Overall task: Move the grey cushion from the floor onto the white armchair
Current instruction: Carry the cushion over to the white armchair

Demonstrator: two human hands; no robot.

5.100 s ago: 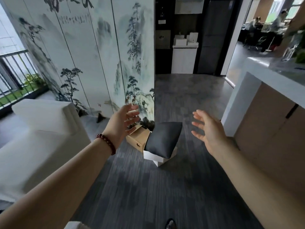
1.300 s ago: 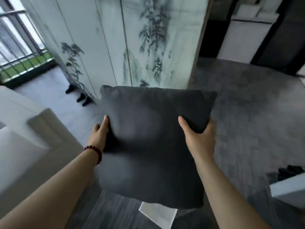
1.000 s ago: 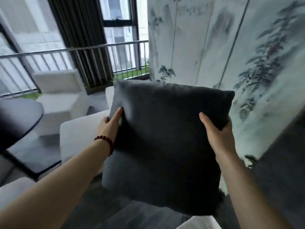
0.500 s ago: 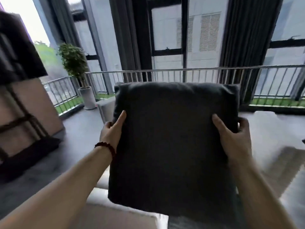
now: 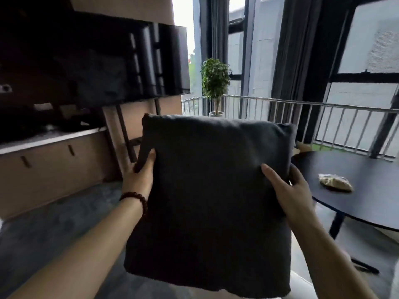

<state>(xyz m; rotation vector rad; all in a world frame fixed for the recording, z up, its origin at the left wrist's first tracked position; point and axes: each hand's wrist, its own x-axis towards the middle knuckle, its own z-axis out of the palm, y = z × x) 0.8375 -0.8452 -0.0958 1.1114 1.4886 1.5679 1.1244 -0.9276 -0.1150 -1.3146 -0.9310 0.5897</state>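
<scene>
Hands (image 5: 140,178) either side of cushion (image 5: 213,197)

A lounge-like room: round black table (image 5: 354,190), potted plant (image 5: 214,83), dark curtains (image 5: 289,61), railed floor-length windows (image 5: 364,52).

Grey carpet (image 5: 43,234). Brown cabinet (image 5: 54,169) left. Round black table (image 5: 356,201) right. Potted plant (image 5: 214,83) beside railing (image 5: 302,108). Daylit windows (image 5: 367,50), dark curtains (image 5: 287,61).
</scene>
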